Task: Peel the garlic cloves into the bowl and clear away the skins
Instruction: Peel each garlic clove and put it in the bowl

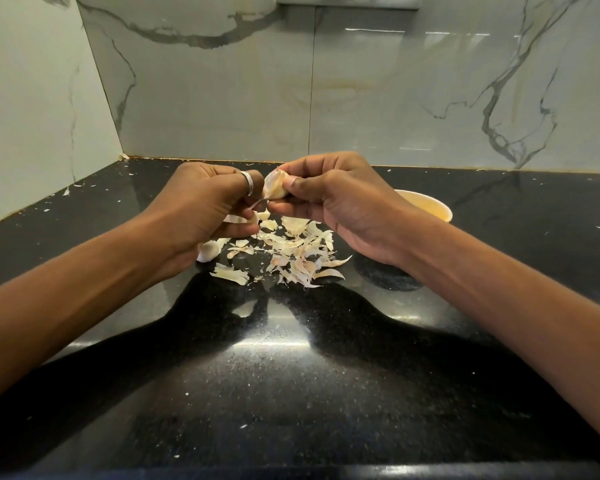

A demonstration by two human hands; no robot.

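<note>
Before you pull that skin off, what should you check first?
1. Clove held tight: the right hand pinches the clove. Ok.
2. Skin caught: the left hand pinches a skin strip hanging from the clove. Ok.
3. Bowl close: the bowl stands just behind the right hand. Ok.
4. Clove bare enough for the bowl: skin is on it. Not ok.
5. Skins cleared: loose skins lie on the counter under the hands. Not ok.
6. Room in the bowl: the right hand hides most of its inside. Cannot tell.
</note>
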